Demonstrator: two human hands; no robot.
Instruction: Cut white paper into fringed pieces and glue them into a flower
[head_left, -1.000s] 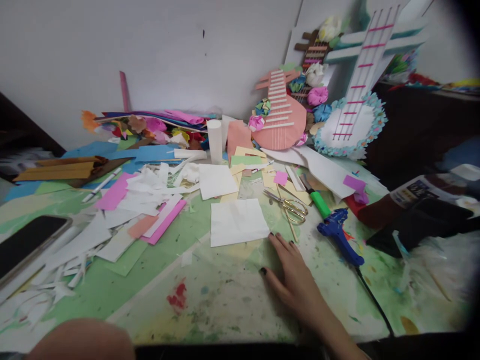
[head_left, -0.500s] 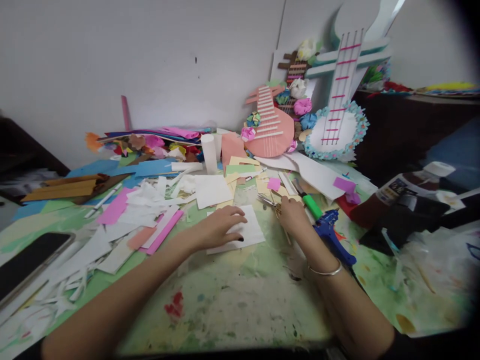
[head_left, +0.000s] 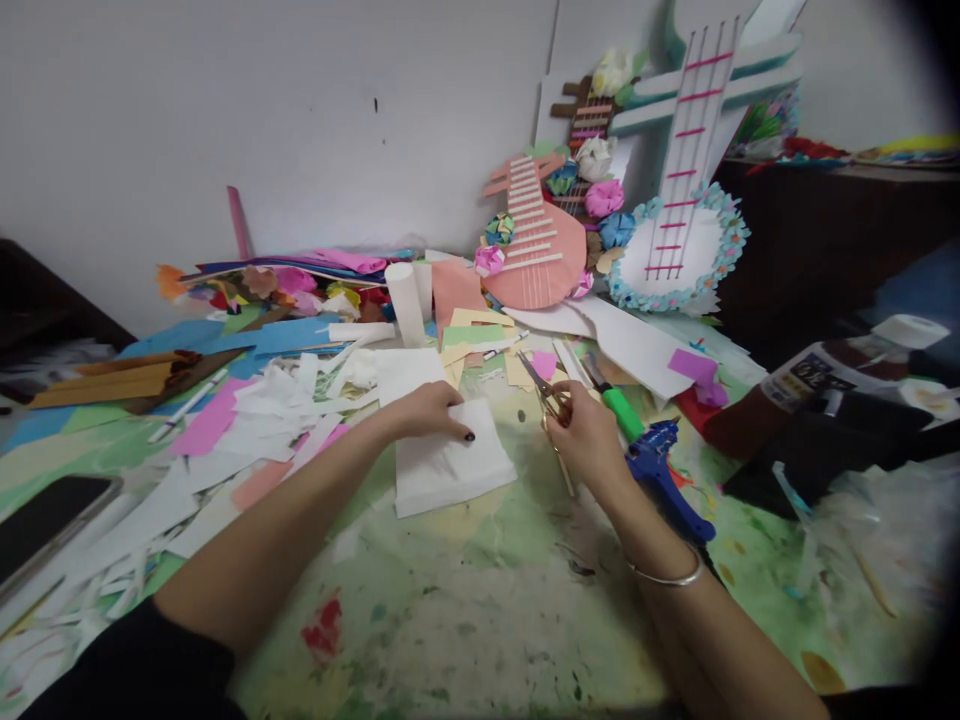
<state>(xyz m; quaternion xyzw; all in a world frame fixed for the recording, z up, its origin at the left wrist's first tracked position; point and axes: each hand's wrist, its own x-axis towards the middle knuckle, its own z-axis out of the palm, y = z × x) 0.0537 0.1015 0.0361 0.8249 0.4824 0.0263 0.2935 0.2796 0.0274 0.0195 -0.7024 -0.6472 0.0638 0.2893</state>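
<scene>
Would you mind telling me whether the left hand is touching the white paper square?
Touching. In the head view the left hand lies on the far edge of the white paper square.

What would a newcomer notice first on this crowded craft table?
Paper guitars lean against the wall at the back: a pink guitar and a white guitar rimmed with blue flowers. In the middle, the left hand lies on a white sheet, while the right hand holds scissors, beside a blue glue gun.
</scene>
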